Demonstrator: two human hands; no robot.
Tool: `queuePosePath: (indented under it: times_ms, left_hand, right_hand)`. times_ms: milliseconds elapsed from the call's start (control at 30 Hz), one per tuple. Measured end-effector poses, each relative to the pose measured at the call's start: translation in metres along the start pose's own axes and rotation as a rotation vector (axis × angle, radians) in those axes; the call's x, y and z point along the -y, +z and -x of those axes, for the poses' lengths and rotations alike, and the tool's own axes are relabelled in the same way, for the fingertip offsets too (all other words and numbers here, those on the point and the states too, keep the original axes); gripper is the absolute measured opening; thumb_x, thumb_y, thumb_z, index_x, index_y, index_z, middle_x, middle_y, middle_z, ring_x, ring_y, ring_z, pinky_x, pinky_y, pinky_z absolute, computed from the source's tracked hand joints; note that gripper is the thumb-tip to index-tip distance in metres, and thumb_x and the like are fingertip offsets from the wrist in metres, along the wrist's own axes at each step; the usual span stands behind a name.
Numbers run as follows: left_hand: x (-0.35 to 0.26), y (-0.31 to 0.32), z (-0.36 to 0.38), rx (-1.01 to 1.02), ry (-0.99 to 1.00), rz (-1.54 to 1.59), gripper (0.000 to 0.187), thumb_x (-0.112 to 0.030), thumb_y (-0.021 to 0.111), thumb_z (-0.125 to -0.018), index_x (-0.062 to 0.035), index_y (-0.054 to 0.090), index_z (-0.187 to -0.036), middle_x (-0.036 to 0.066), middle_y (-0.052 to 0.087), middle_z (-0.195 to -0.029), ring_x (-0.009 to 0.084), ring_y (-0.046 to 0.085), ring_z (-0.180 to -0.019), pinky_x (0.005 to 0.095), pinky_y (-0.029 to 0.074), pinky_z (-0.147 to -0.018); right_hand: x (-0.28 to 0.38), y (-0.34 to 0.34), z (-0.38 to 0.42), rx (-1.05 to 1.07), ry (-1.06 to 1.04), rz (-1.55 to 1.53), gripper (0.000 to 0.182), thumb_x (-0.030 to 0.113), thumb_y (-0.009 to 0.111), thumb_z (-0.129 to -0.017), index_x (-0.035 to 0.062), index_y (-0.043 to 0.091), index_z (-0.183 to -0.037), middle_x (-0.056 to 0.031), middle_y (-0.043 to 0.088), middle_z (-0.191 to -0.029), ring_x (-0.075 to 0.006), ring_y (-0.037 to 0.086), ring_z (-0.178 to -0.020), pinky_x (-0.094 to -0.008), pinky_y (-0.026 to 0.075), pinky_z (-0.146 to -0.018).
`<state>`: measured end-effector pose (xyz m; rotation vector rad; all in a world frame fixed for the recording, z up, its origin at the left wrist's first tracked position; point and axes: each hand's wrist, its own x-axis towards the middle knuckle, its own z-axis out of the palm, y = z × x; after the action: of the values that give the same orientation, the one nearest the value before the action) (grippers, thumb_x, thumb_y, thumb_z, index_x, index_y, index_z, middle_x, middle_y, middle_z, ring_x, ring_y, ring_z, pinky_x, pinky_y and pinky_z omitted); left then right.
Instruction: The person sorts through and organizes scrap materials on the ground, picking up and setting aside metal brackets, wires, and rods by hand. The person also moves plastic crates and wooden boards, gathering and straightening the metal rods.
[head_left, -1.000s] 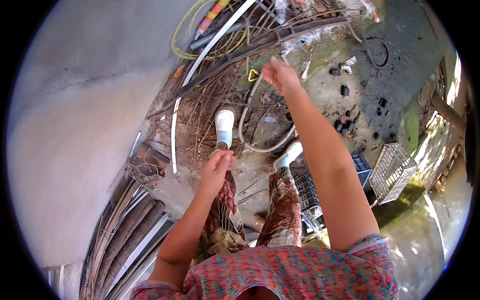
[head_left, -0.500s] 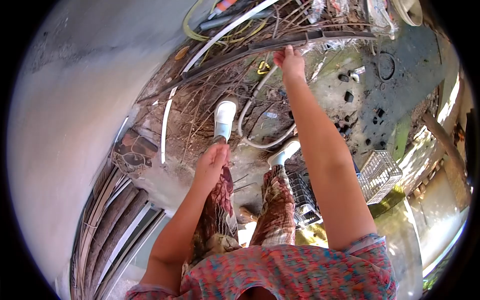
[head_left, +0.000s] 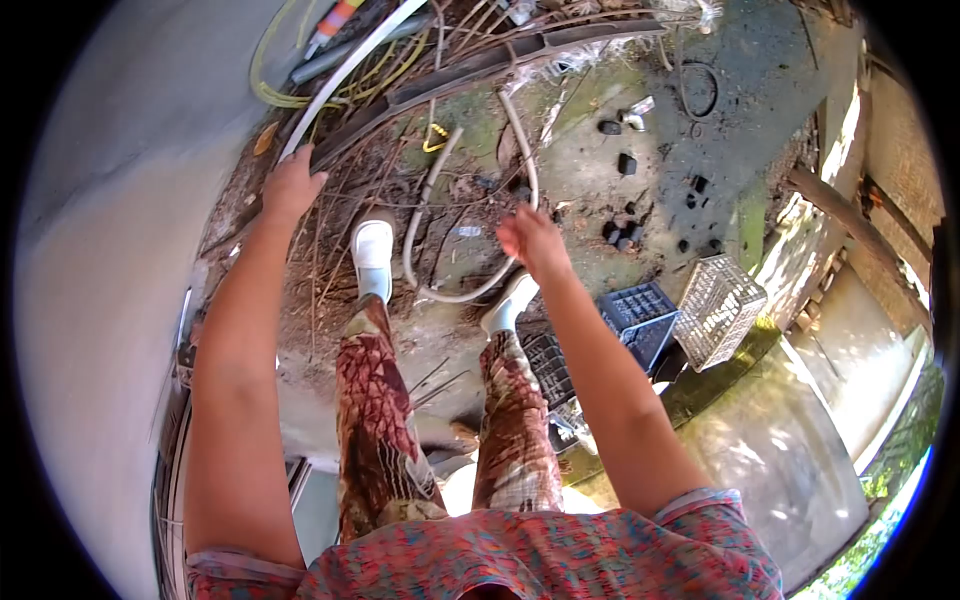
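My left hand (head_left: 290,188) is closed around the white strip (head_left: 345,80) where it meets the dark ridged bar (head_left: 460,70); the thumb sticks out to the right. Part of the strip is hidden under my hand and arm. The long bar lies across branches and debris and bends away to the upper right. My right hand (head_left: 535,240) hangs over the grey hose (head_left: 440,296), its fingers loosely curled and somewhat blurred, with nothing visible in them. That hose forms a loop on the ground between and ahead of my white shoes (head_left: 373,245).
A pale wall (head_left: 120,250) rises on the left. Yellow tubing (head_left: 265,85) and a grey pipe (head_left: 350,55) lie at the top. Black pieces (head_left: 627,163) are scattered on the right. A blue crate (head_left: 640,312) and a white crate (head_left: 722,310) stand beside my right arm.
My right hand has let go of the dark bar and drawn back toward me. My left hand has reached forward from my leg to the white strip. The view has shifted rightward.
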<state>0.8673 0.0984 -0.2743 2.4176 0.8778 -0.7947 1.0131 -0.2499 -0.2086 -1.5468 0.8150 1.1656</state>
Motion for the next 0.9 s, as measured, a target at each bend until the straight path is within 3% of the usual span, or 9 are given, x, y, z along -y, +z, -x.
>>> queuePosePath:
  times_ms: [100,133,167,233,367,500,600,733,900]
  left_hand:
    - [0.006,-0.006,-0.004,-0.051,-0.006,0.025,0.041,-0.035,0.058,-0.08,-0.0123,0.052,-0.113,0.015,0.06,-0.101,0.0326,0.058,-0.092,0.0441,0.045,-0.077]
    - [-0.012,-0.043,0.009,-0.047,-0.044,0.063,0.033,-0.033,0.059,-0.079,-0.0131,0.056,-0.106,0.015,0.061,-0.094,0.0335,0.059,-0.084,0.045,0.046,-0.072]
    - [-0.005,-0.051,0.013,-0.257,0.04,0.009,0.032,-0.031,0.059,-0.078,-0.0115,0.057,-0.103,0.013,0.061,-0.092,0.0336,0.058,-0.083,0.0436,0.046,-0.071]
    - [-0.009,-0.088,0.027,-0.403,0.074,-0.071,0.032,-0.031,0.06,-0.077,-0.0111,0.058,-0.102,0.013,0.062,-0.091,0.0335,0.058,-0.085,0.0426,0.046,-0.072]
    - [-0.02,-0.116,0.051,-0.422,0.083,-0.098,0.032,-0.03,0.061,-0.077,-0.0102,0.058,-0.102,0.013,0.062,-0.092,0.0329,0.057,-0.086,0.0421,0.045,-0.073]
    - [-0.025,-0.108,0.052,-0.283,0.011,-0.079,0.04,-0.038,0.058,-0.079,-0.0073,0.058,-0.106,0.015,0.061,-0.099,0.0342,0.057,-0.09,0.0407,0.045,-0.077]
    - [-0.027,-0.113,0.043,-0.231,-0.041,-0.089,0.052,-0.05,0.056,-0.078,-0.0069,0.058,-0.108,0.017,0.061,-0.097,0.0347,0.058,-0.089,0.041,0.045,-0.075]
    - [-0.03,-0.119,0.03,-0.167,-0.07,-0.083,0.056,-0.053,0.056,-0.077,-0.0066,0.058,-0.108,0.019,0.062,-0.095,0.0348,0.058,-0.088,0.0405,0.045,-0.075]
    - [-0.018,-0.12,0.011,-0.07,-0.027,0.046,0.058,-0.054,0.059,-0.074,-0.0037,0.059,-0.104,0.02,0.062,-0.089,0.0358,0.058,-0.086,0.0395,0.045,-0.072]
  right_hand:
    - [-0.023,-0.044,0.036,-0.102,0.141,0.054,0.038,0.019,0.048,-0.09,0.0033,0.042,-0.124,-0.0085,0.059,-0.092,-0.0133,0.06,-0.073,-0.0241,0.049,-0.058]
    - [-0.026,-0.054,0.046,-0.103,0.15,0.057,0.038,0.019,0.048,-0.09,0.0033,0.042,-0.124,-0.0085,0.059,-0.092,-0.0133,0.06,-0.073,-0.0241,0.049,-0.058]
    - [-0.028,-0.063,0.055,-0.125,0.158,0.05,0.037,0.019,0.048,-0.09,0.0031,0.043,-0.123,-0.0082,0.059,-0.092,-0.0128,0.059,-0.073,-0.0235,0.048,-0.058]
    - [-0.022,-0.066,0.053,-0.136,0.154,0.033,0.036,0.018,0.047,-0.09,0.0029,0.044,-0.123,-0.0078,0.059,-0.091,-0.0122,0.059,-0.073,-0.023,0.048,-0.059]
    - [0.036,-0.013,0.024,0.0,-0.179,-0.041,0.038,0.022,0.049,-0.09,-0.0013,0.045,-0.12,-0.0064,0.059,-0.09,-0.0111,0.057,-0.073,-0.022,0.046,-0.059]
    - [0.12,0.09,-0.012,0.092,-0.48,-0.058,0.039,0.025,0.053,-0.088,-0.0031,0.048,-0.115,-0.0072,0.058,-0.09,-0.0118,0.056,-0.073,-0.0237,0.048,-0.064]
    - [0.157,0.137,-0.041,0.107,-0.426,0.014,0.033,0.024,0.053,-0.088,-0.0037,0.051,-0.106,-0.0097,0.059,-0.091,-0.0131,0.056,-0.069,-0.0237,0.05,-0.058]
    - [0.159,0.156,-0.062,0.078,-0.382,0.023,0.026,0.021,0.049,-0.09,-0.0049,0.052,-0.094,-0.0101,0.061,-0.08,-0.0142,0.057,-0.061,-0.0234,0.051,-0.051]
    - [0.136,0.16,-0.039,-0.03,-0.487,0.082,0.021,0.017,0.049,-0.09,-0.0039,0.052,-0.09,-0.0095,0.062,-0.078,-0.0142,0.06,-0.065,-0.0248,0.052,-0.054]
